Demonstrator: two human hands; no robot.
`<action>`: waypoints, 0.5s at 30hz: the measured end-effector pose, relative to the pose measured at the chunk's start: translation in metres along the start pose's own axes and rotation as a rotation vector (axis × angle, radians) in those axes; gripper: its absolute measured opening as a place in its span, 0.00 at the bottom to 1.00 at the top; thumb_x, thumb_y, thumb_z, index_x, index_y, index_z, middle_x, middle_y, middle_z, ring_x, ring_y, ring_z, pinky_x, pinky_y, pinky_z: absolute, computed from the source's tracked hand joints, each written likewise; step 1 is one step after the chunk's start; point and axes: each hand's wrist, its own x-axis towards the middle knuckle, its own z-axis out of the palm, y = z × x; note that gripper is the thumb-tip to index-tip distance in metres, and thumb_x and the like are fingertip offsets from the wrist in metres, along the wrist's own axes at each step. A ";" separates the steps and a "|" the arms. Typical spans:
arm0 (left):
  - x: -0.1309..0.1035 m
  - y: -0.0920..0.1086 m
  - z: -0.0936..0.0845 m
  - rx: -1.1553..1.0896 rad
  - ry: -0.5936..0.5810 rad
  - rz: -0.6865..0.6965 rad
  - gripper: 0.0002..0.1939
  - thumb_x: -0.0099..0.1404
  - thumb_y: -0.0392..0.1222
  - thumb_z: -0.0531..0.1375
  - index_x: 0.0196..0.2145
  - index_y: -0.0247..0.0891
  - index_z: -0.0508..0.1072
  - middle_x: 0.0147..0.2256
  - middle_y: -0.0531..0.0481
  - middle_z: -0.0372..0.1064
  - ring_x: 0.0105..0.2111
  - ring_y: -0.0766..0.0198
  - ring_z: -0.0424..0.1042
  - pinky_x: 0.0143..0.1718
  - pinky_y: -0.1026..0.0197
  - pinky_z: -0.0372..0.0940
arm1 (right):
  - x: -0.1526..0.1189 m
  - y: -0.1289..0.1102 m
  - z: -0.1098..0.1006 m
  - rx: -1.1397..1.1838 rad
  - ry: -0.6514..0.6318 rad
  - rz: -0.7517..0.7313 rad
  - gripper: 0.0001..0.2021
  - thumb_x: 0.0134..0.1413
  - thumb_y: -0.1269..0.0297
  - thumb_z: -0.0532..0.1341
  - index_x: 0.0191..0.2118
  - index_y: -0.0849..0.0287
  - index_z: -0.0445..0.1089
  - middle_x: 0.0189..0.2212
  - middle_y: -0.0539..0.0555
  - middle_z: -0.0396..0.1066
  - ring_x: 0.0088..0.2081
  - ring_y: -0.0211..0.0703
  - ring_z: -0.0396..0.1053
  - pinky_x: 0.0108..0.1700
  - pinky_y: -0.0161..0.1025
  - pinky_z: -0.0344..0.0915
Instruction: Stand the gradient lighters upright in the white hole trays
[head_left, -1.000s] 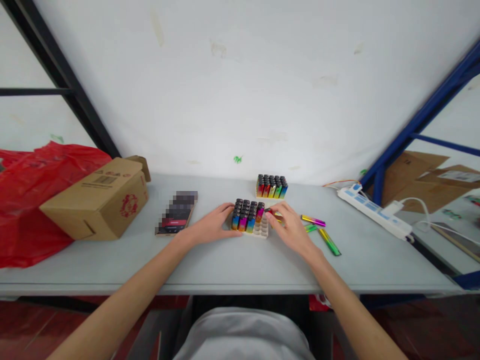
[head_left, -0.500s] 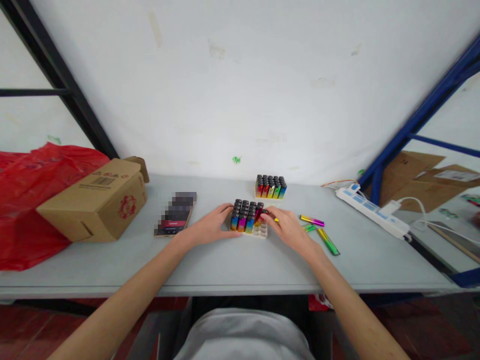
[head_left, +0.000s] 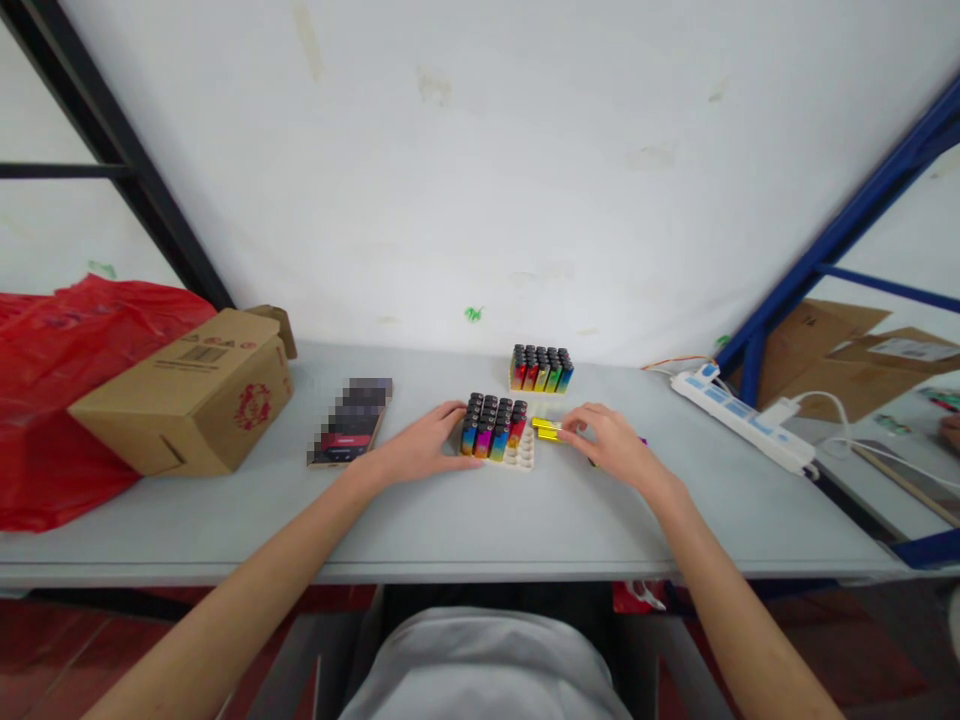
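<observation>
A white tray [head_left: 523, 459] on the grey table holds several upright rainbow-coloured lighters [head_left: 491, 428], with empty slots at its right end. My left hand [head_left: 420, 447] rests against the tray's left side, fingers on the lighters. My right hand [head_left: 615, 444] is just right of the tray, with its fingertips on a yellow lighter [head_left: 547, 429] lying flat on the table. It covers the other loose lighters; only a purple tip [head_left: 643, 441] shows.
A second full tray of lighters [head_left: 541, 369] stands behind. A phone [head_left: 349, 426], a cardboard box [head_left: 187, 390] and a red plastic bag [head_left: 45, 390] lie to the left. A white power strip [head_left: 742, 420] with cables lies at the right. A blue rack post [head_left: 825, 250] rises at the right.
My right hand has left the tray's right end, where it set a red lighter in, and moved right onto the loose lighters. My left hand stayed put.
</observation>
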 end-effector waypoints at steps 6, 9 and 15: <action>0.000 -0.001 0.000 0.029 -0.001 0.018 0.45 0.64 0.68 0.63 0.68 0.38 0.60 0.68 0.36 0.58 0.67 0.44 0.61 0.70 0.48 0.56 | -0.015 0.014 0.009 -0.157 -0.083 -0.010 0.08 0.66 0.66 0.61 0.47 0.59 0.75 0.43 0.60 0.76 0.45 0.54 0.72 0.50 0.48 0.67; 0.000 -0.003 0.001 0.025 0.001 0.023 0.44 0.65 0.68 0.63 0.68 0.38 0.60 0.69 0.36 0.58 0.68 0.44 0.61 0.70 0.48 0.55 | -0.016 0.012 0.004 -0.030 -0.034 0.024 0.11 0.70 0.63 0.57 0.49 0.59 0.75 0.43 0.60 0.77 0.44 0.52 0.73 0.49 0.46 0.67; 0.000 -0.005 0.002 0.027 0.009 0.025 0.44 0.64 0.68 0.64 0.68 0.39 0.61 0.68 0.37 0.58 0.68 0.44 0.61 0.71 0.46 0.56 | -0.005 0.001 -0.011 0.423 0.206 0.254 0.18 0.63 0.46 0.64 0.42 0.57 0.77 0.30 0.52 0.74 0.30 0.43 0.67 0.34 0.39 0.62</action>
